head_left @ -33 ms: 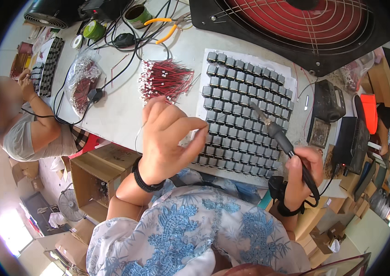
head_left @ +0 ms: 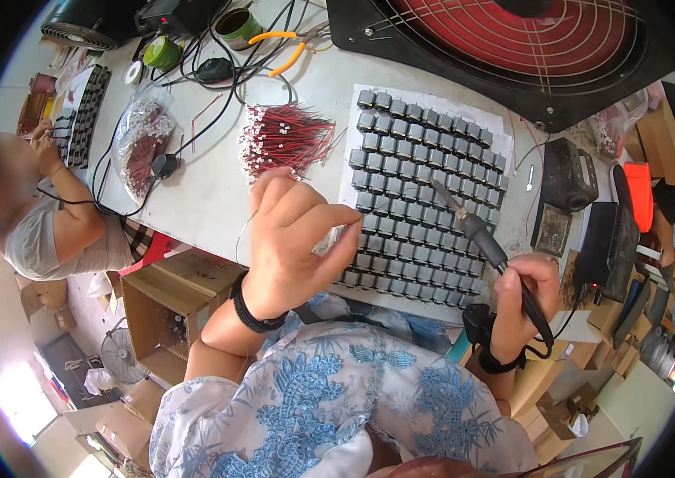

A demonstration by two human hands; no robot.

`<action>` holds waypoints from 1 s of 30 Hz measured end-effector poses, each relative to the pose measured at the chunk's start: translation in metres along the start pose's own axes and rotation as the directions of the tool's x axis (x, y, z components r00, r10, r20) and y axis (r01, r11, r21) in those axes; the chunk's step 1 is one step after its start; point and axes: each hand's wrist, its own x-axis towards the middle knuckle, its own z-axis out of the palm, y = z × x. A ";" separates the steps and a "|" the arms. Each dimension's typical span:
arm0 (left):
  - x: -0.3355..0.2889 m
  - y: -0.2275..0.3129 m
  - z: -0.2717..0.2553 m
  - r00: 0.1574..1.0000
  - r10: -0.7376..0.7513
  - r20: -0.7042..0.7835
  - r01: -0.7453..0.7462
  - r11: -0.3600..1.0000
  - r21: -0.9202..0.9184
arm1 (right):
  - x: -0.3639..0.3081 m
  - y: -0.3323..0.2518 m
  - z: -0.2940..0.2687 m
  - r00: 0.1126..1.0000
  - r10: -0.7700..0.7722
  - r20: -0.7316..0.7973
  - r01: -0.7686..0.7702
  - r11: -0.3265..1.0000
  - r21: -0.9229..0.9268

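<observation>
My right hand [head_left: 522, 307] grips a soldering iron [head_left: 484, 239] by its black handle. The iron's tip points up-left, over rows of small grey metal motors [head_left: 406, 170] on a white sheet [head_left: 363, 97]. My left hand [head_left: 293, 243] is at the left edge of these rows, thumb and forefinger pinched together. A thin solder wire [head_left: 239, 237] loops out beside that hand; its end by the fingertips is too fine to see clearly. Just beyond the left hand lies a pile of red leads with white connectors [head_left: 285, 135].
A large red fan with a wire guard [head_left: 504, 40] stands at the far right. Orange-handled pliers [head_left: 293, 57], black cables and a bag of leads [head_left: 144, 135] lie left. A black soldering station [head_left: 608, 251] is right. Another person [head_left: 58, 215] sits at far left.
My left hand has shifted very slightly right and nearer to me, still pinched. The soldering iron's tip has moved slightly left.
</observation>
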 end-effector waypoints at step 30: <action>0.003 -0.007 0.013 0.999 -0.039 0.018 0.040 0.999 -0.010 | 0.007 0.003 0.005 0.995 -0.094 0.037 0.096 0.993 -0.064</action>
